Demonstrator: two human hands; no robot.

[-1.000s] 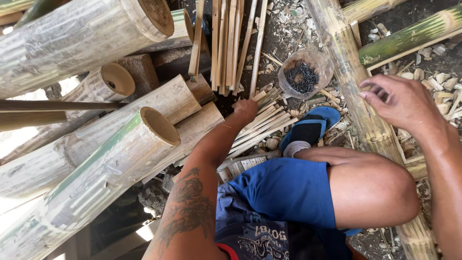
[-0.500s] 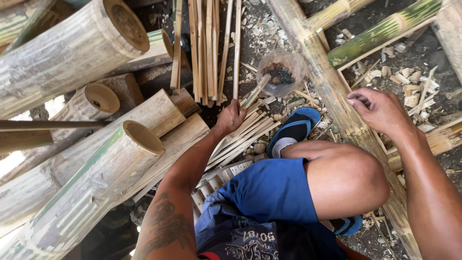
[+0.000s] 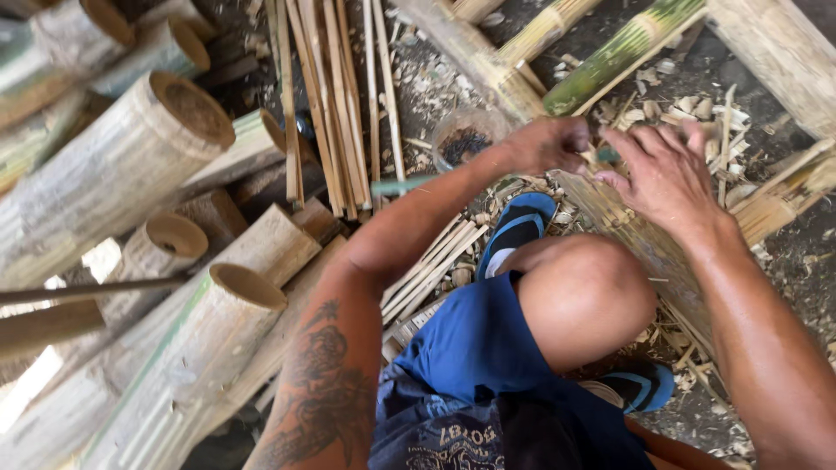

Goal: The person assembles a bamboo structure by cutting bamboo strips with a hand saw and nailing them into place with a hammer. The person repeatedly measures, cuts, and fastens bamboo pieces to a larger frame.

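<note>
My left hand (image 3: 544, 144) is closed around a thin green bamboo strip (image 3: 402, 184) that sticks out to the left past my forearm. My right hand (image 3: 666, 170) is just right of it, fingers spread, with the fingertips close to the strip's other end. Both hands hover over a flattened, split bamboo pole (image 3: 631, 235) that runs diagonally past my bent knee. The picture is blurred around the hands, so the exact grip is unclear.
Thick hollow bamboo sections (image 3: 131, 165) are stacked on the left. A bundle of long thin slats (image 3: 331, 104) lies beyond my arm. A clear cup with dark contents (image 3: 461, 139) stands near a green pole (image 3: 627, 43). My foot wears a blue sandal (image 3: 522, 222). Shavings litter the ground.
My left hand left the slats by the stacked sections and swung right with a thin strip. It now meets my right hand over the split pole. The view tilted right.
</note>
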